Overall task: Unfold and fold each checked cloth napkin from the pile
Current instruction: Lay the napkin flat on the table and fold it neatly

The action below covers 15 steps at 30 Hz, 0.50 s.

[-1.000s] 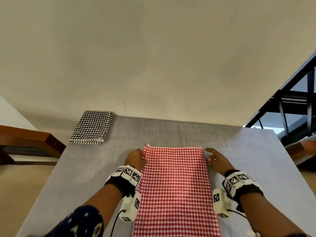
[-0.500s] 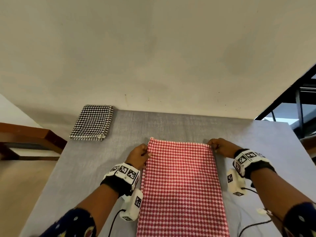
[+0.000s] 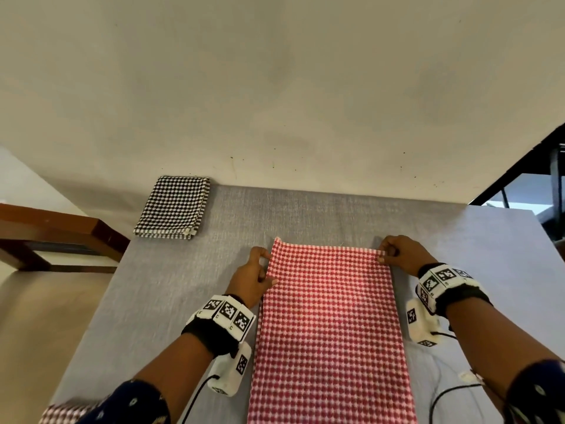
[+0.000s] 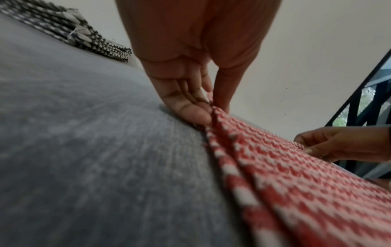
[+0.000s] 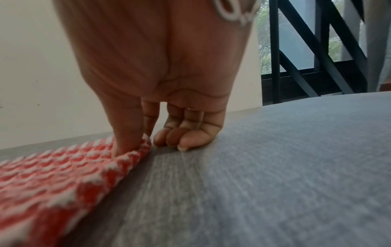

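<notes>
Your left hand (image 3: pixel 250 278) pinches the red napkin (image 3: pixel 330 325) at its far left corner, thumb and fingers closed on the edge; in the left wrist view the fingertips (image 4: pixel 196 115) squeeze the bunched hem against the surface (image 3: pixel 171 289). Your right hand (image 3: pixel 400 254) pinches the far right corner; the right wrist view shows the thumb (image 5: pixel 125 133) pressing down on the curled-up corner with the index behind it, and the other three fingers (image 5: pixel 180 137) curled, tips resting on the surface just beside the cloth.

Versus a second ago: your right hand was flat and loose beside the right edge, not gripping; half a second ago it had reached the corner, and now the pinch is firm. Your left hand has stayed at the left corner, grip tighter. The far edge looks pulled straighter and wider between both hands.

The red napkin lies flat in a long strip, long axis running straight away from you, far short edge crosswise between your hands, near end running out of the head view at the bottom. It sits mid-surface.

A folded black napkin (image 3: pixel 174 209) lies at the far left corner of the surface, well apart from the red one. A bit of another checked cloth (image 3: pixel 61 413) shows at the bottom left, partly hidden by your sleeve (image 3: pixel 128 405). Wall (image 3: pixel 275 87) directly behind the surface; black railing (image 3: pixel 526 166) to the right; wooden bench (image 3: pixel 58 237) to the left. Cables (image 3: pixel 449 396) trail near your right wrist.
</notes>
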Each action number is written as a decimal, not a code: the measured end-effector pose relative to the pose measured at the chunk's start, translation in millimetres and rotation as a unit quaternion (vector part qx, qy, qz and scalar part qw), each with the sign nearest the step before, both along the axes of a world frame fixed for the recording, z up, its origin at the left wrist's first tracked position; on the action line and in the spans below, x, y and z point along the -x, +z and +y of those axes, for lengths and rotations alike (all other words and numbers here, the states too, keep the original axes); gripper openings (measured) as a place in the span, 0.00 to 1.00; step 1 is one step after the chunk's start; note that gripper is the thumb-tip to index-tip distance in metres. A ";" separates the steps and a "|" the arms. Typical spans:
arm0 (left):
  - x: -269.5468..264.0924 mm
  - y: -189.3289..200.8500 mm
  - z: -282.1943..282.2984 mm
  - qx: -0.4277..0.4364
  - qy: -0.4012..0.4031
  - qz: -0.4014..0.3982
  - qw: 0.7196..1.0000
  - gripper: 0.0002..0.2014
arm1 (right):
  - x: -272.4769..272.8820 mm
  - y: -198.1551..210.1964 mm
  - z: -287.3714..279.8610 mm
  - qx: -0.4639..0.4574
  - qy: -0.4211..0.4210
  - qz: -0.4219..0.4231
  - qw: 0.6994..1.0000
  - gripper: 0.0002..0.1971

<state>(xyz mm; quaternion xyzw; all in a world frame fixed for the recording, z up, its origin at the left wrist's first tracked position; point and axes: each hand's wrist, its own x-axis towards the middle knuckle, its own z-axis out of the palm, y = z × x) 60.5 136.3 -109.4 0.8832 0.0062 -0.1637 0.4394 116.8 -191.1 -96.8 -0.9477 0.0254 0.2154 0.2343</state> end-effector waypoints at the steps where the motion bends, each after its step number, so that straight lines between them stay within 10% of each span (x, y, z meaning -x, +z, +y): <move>1: 1.3 -0.3 -0.4 -0.007 -0.004 -0.014 1.000 0.19 | 0.8 -1.0 0.4 -0.002 -0.002 -0.008 1.000 0.08; 15: 10.1 1.4 6.5 -0.090 -0.080 -0.012 0.993 0.10 | 16.8 0.7 6.6 -0.008 -0.038 -0.011 0.999 0.20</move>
